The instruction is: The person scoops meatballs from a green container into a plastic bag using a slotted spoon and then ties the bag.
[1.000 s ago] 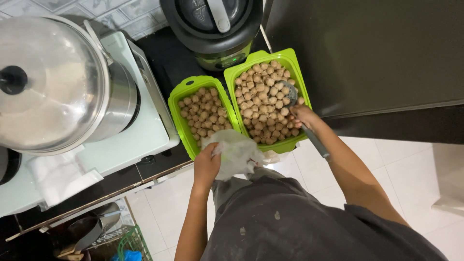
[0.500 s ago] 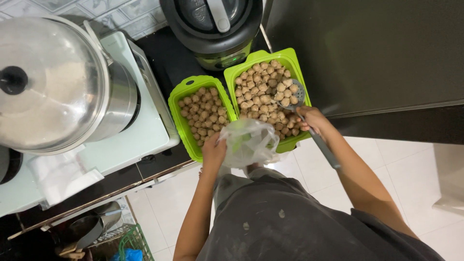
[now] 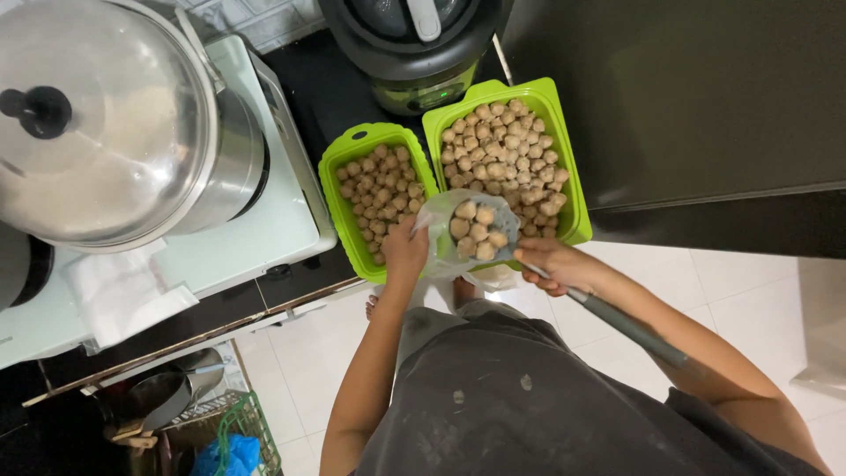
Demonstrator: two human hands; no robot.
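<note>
The left hand (image 3: pixel 405 251) was closed on the mouth of a clear plastic bag (image 3: pixel 467 234), its fingers pinching the rim and holding it open just below the large tray (image 3: pixel 564 159), a green tub full of brown meatballs (image 3: pixel 502 150). The right hand (image 3: pixel 560 264) gripped a grey-handled scoop (image 3: pixel 480 227), fingers wrapped tight about the handle (image 3: pixel 630 328), which ran down and away from the large tray along the forearm. The scoop's head lay at the bag's mouth, carrying several meatballs; whether it touched the bag's inner wall could not be determined. The bag overlapped the near edge of the large tray. Touching the large tray on its left stood a small tray (image 3: pixel 335 189), also green, also holding meatballs in a single layer. Both trays sat on a dark counter (image 3: pixel 308 97). Directly above the large tray stood a black appliance (image 3: pixel 414 35) with a green base. Well left of the large tray, beyond the small one, a steel pot (image 3: pixel 115 123) with a black-knobbed lid rested on a white stove (image 3: pixel 264 229), and a white cloth (image 3: pixel 123 295) lay at the stove's near edge. Below the large tray the person's dark apron (image 3: pixel 529 397) filled the view over a pale tiled floor (image 3: pixel 758 291).
</note>
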